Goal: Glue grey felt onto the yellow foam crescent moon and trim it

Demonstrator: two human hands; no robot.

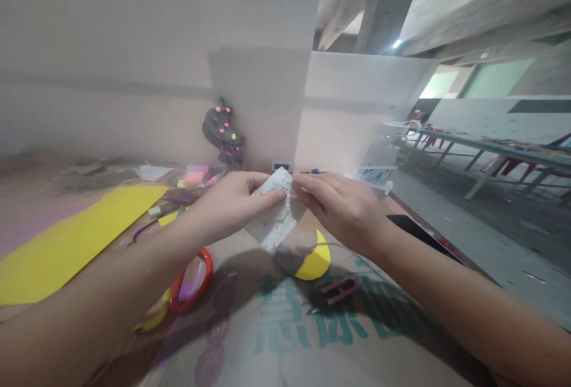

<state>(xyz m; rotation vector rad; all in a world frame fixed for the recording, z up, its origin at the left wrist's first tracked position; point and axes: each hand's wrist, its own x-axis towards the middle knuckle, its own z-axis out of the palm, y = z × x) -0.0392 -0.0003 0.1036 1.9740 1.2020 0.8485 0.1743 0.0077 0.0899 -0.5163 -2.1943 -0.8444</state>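
Note:
A white block with a rough, crumbly face, like foam (273, 220), is held up over the table in front of me. My left hand (250, 200) grips it, its thumb pressed flat across the near face. On the block's right side, my right hand (343, 205) has its bent fingers closed against the edge; their tips are partly hidden. Below the block lies a round yellow piece (319, 259), partly in shadow. Closer to me is a small pinkish cutter (339, 290). Red-handled scissors (207, 283) lie under my left forearm.
Printed cardboard (241, 357) covers the near work surface. A yellow sheet (89, 238) lies at left, with scraps behind it. Tall white panels (147, 36) stand at the back, with a dark dotted figure (223, 128) before them. A long table (491, 144) stands far right.

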